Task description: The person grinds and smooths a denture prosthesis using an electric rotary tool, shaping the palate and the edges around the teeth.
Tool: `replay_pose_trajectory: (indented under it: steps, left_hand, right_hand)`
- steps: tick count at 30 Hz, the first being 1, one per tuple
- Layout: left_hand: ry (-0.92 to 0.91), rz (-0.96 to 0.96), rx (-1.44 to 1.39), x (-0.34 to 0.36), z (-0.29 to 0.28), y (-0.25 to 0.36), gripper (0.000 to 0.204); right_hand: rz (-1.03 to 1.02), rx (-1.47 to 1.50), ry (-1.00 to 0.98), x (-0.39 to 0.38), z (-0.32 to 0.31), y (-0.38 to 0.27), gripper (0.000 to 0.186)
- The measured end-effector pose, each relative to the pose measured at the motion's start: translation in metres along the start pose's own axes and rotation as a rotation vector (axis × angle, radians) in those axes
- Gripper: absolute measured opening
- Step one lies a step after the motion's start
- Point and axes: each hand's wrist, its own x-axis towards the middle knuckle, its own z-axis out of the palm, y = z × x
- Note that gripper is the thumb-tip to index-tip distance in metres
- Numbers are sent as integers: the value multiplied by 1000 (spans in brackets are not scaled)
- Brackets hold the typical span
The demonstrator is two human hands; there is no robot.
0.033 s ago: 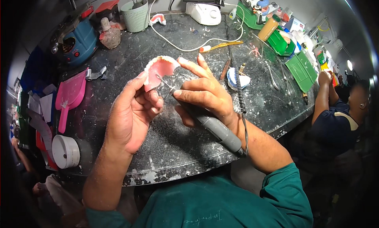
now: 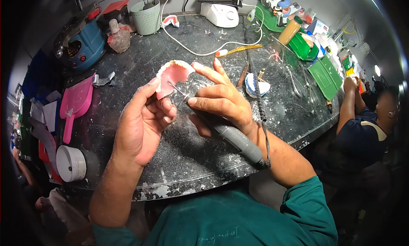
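Denture point(image 2: 174, 77), left hand point(image 2: 138, 122) gripping one end, right hand point(image 2: 226, 102) fingertip beside other.

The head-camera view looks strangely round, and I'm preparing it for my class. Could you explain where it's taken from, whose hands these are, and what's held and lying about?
There is no robot here: the bare hands belong to the person wearing the camera. Its wide fisheye lens looks down from their head, so straight edges bend. The left hand holds a pink denture plate with pale teeth. The right hand grips a dark rotary handpiece, its thin bit pointing at the plate. On the dark, dusty bench lie a pink dustpan, a blue-and-white dental model and a pale green basket.
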Motion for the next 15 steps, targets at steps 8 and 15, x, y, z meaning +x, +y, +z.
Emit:
replay_pose_trajectory:
  steps: [8, 15]
  left_hand:
    - [-5, -25, -52, 1, 3, 2, 23]
    - [-5, -60, -90, 1, 1, 3, 23]
  right_hand:
    - [-27, -3, -5, -4, 1, 4, 47]
    - [-9, 11, -29, -3, -1, 3, 45]
